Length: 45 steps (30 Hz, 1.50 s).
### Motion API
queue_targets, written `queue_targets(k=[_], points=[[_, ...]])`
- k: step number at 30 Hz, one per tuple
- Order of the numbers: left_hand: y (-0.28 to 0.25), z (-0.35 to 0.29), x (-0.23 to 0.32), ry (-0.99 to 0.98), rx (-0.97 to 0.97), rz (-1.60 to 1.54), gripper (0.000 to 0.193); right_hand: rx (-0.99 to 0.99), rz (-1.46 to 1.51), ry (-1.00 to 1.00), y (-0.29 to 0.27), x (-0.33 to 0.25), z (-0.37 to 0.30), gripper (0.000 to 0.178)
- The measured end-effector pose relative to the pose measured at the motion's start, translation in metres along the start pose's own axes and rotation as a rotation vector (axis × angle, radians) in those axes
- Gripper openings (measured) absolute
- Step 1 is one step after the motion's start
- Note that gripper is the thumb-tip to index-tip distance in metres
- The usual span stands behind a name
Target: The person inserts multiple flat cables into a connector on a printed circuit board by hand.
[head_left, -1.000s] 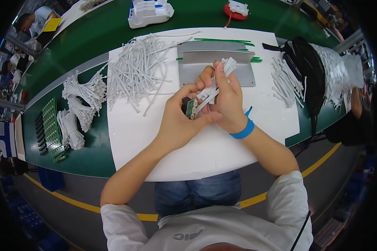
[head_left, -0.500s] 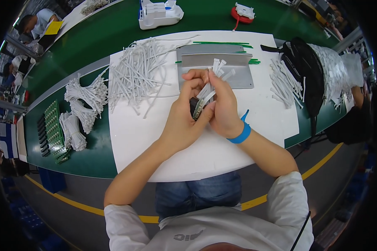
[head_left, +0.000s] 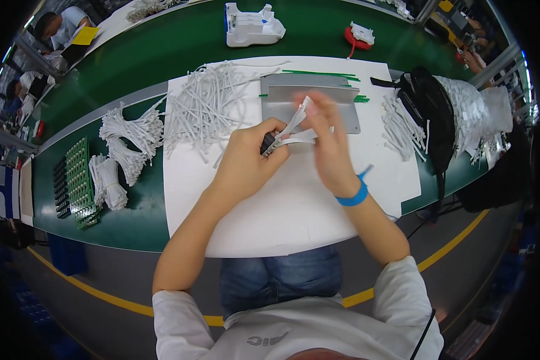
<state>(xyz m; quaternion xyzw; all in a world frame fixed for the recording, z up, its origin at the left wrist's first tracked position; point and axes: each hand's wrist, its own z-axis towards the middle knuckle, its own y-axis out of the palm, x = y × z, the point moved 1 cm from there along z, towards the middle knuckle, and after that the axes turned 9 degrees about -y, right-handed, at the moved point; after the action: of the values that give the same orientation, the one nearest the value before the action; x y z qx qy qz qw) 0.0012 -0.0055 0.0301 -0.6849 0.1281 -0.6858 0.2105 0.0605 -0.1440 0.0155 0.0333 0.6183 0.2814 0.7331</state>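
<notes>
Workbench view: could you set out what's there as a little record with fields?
Left hand: holding a small black part, white strips extending from it
Right hand: blurred, near the strips' ends; hold unclear
Right wrist: blue band
Beyond the hands: grey metal bracket
Left side: loose white cables, bundled cables, green circuit boards
Right side: black bag

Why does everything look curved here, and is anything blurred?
Head view: the fisheye lens bends straight edges, such as the yellow floor line, and the corners go dark; head view: the right hand is smeared, likely motion blur; head view: the left hand and grey metal bracket look crisper.
</notes>
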Motion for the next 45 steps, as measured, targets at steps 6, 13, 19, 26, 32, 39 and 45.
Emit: queue_targets(k=[6, 13, 19, 26, 32, 39, 45], points=[[-0.002, -0.001, -0.02, 0.024, -0.117, -0.02, 0.022, -0.604, -1.213, -0.938, 0.002, -0.055, -0.011, 0.057], [-0.008, 0.004, -0.025, 0.037, -0.223, -0.095, 0.033, -0.776, -1.245, -0.528, -0.002, -0.018, -0.007, 0.046], [-0.031, 0.003, -0.023, -0.318, -0.338, -0.646, 0.041, -0.563, -1.088, -0.352, -0.008, -0.02, 0.019, 0.024], [-0.009, 0.003, -0.024, -0.203, -0.039, -0.686, 0.035, -0.39, -0.611, -0.159, -0.007, 0.012, 0.022, 0.034], [0.011, 0.002, -0.024, -0.209, -0.021, -0.641, 0.022, -0.214, -0.419, 0.018, -0.009, 0.015, 0.014, 0.042], [0.012, 0.0, -0.023, -0.185, 0.105, -0.571, 0.016, -0.313, -0.128, -0.134, -0.011, 0.02, 0.008, 0.032], [0.001, 0.0, -0.03, -0.242, 0.038, -0.758, 0.02, -0.454, -0.464, 0.024, -0.007, -0.005, 0.01, 0.027]])
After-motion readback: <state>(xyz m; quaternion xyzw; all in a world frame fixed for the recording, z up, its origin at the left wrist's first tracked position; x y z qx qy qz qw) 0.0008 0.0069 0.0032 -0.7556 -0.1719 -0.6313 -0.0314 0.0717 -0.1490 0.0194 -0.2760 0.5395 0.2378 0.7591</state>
